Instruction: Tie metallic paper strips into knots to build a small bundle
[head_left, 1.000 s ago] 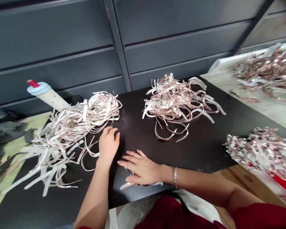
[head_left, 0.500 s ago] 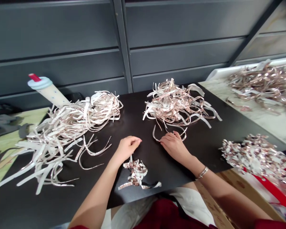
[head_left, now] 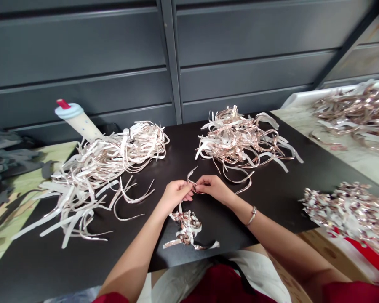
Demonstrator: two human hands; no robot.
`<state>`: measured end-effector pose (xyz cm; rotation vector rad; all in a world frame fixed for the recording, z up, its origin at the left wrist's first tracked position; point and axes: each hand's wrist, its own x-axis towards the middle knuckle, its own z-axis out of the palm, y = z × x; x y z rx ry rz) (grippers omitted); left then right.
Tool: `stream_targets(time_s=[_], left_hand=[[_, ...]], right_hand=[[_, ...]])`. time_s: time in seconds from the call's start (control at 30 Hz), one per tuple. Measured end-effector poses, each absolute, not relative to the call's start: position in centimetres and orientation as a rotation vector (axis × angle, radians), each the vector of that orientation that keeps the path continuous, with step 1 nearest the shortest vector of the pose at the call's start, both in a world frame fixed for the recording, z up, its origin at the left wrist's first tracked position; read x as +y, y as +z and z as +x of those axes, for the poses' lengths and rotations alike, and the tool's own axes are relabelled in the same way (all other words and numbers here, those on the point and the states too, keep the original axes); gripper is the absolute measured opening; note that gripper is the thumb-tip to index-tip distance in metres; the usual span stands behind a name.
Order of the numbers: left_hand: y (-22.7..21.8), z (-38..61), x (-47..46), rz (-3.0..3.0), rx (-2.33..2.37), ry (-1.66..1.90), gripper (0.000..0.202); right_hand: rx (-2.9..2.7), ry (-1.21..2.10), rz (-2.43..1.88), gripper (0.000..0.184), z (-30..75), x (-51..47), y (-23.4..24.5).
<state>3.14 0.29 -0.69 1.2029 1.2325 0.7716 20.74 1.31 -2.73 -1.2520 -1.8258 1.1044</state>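
My left hand (head_left: 174, 195) and my right hand (head_left: 212, 187) meet over the middle of a black board (head_left: 271, 198). Both pinch one thin curved rose-gold strip (head_left: 191, 177), whose free end curls up between them. Just below my hands lies a small heap of crumpled peeled bits (head_left: 185, 225). A pile of shiny rose-gold strips (head_left: 240, 136) sits beyond my right hand. A larger pile of pale, white-backed strips (head_left: 101, 168) spreads out to the left of my left hand.
A white bottle with a blue collar and red cap (head_left: 74, 120) leans behind the left pile. A grey panelled wall (head_left: 189, 54) stands behind the board. At the right are a heap of crumpled foil scraps (head_left: 347, 210) and more strips on a pale table (head_left: 356, 109).
My right hand left the small heap, reached to the rose-gold pile and drew out one strip. My left hand came from the left pile to the middle and took hold of the same strip.
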Motion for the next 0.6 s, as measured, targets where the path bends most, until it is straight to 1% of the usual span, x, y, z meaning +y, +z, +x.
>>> stream_targets(time_s=[0.1,0.17,0.3,0.37,0.4,0.47,0.53,0.6], left_hand=[[-0.6,2.3,0.9,1.218,1.304,0.872,0.017],[-0.5,1.7,1.4,1.211,1.361,0.958,0.014],[0.1,1.0,1.8,1.184,1.346,1.120,0.019],[0.4,0.9,1.7,1.207,1.276,1.173,0.021],[0.5,0.9,1.5,1.231,1.245,1.183,0.022],[0.8,1.0,1.2,1.284,1.219,1.182,0.023],[0.9,1.1,0.9,1.323,1.212,1.188,0.026],[1.0,1.3,0.8,1.327,1.201,1.209,0.027]], right_hand=[[-1.872,0.965,-1.294,0.014,21.7,2.1,-2.7],[-1.908,0.851,-1.316,0.012,22.3,2.4,-2.6],[-1.952,0.686,-1.318,0.009,22.9,2.4,-2.7],[-1.881,0.677,-1.317,0.015,22.7,2.2,-2.6],[-1.819,0.737,-1.314,0.021,22.6,2.0,-2.5],[-1.682,1.016,-1.278,0.027,22.3,1.8,-2.0],[-1.554,1.368,-1.200,0.027,22.2,1.6,-1.5],[-1.463,1.569,-1.139,0.026,22.1,1.6,-1.0]])
